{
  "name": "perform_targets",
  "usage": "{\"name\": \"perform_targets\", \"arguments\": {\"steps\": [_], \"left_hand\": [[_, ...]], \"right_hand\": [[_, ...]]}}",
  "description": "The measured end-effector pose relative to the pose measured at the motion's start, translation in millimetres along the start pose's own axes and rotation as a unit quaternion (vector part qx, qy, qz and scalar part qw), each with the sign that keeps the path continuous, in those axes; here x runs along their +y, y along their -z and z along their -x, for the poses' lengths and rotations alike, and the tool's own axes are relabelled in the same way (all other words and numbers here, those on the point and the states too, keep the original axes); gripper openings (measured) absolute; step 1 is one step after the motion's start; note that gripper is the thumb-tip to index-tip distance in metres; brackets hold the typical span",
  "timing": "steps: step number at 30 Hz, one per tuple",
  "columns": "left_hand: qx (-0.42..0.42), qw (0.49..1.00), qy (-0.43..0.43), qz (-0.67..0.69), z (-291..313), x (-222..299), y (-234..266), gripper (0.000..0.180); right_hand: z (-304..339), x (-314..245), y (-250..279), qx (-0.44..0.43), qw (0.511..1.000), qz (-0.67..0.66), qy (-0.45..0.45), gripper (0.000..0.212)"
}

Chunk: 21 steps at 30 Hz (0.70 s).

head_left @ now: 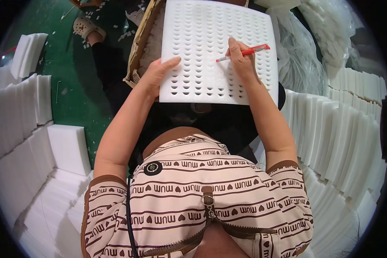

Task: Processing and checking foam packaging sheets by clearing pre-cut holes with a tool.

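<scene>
Left hand [160,74]: You pinched the near left edge of the white foam sheet [208,45], thumb laid on top, the other fingers hidden from view.
Right hand [243,66]: You pinched a red pen [257,49] between thumb and bent fingers, over the right half of the sheet.
Pen tip [218,60]: It pointed left, toward your other hand; whether it touched the foam, you could not tell.
Foam sheet: It lay between and under your hands, its many rows of small holes facing up, its far part reaching well beyond your fingers.
Cardboard box [138,43]: It stood open beneath the sheet, its torn wall just beyond your left hand.
Clear plastic [297,56]: It lay crumpled to the right of your pen hand.
Foam stacks: White slabs stood in rows well left [19,107] of your left hand and to the right [331,133] of your right forearm.
Clog [85,28]: A beige one, on a foot, rested on the green floor [69,101] beyond your left hand, near scattered white bits.
</scene>
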<state>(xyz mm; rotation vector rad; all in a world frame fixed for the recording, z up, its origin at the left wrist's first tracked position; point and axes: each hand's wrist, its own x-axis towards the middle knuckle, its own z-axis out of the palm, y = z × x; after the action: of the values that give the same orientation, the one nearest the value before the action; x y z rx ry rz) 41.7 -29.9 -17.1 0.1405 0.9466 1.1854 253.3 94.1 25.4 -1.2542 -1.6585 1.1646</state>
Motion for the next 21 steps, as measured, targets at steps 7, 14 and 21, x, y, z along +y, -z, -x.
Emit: {"name": "perform_targets", "arguments": {"steps": [7, 14, 21], "left_hand": [[0.008, 0.993, -0.091, -0.073, -11.4, -15.2, 6.2, 0.042], [0.009, 0.982, -0.152, -0.111, -11.4, -20.8, 7.3, 0.041], [0.018, 0.984, -0.140, -0.111, -9.7, -23.3, 8.1, 0.039]], "right_hand": [[-1.5, 9.1, -33.1, -0.039, 0.993, 0.101, 0.051, 0.040], [-1.0, 9.3, -37.4, -0.109, 0.932, 0.306, 0.158, 0.042], [0.7, 13.2, -31.5, -0.054, 0.989, 0.039, 0.128, 0.042]]}}
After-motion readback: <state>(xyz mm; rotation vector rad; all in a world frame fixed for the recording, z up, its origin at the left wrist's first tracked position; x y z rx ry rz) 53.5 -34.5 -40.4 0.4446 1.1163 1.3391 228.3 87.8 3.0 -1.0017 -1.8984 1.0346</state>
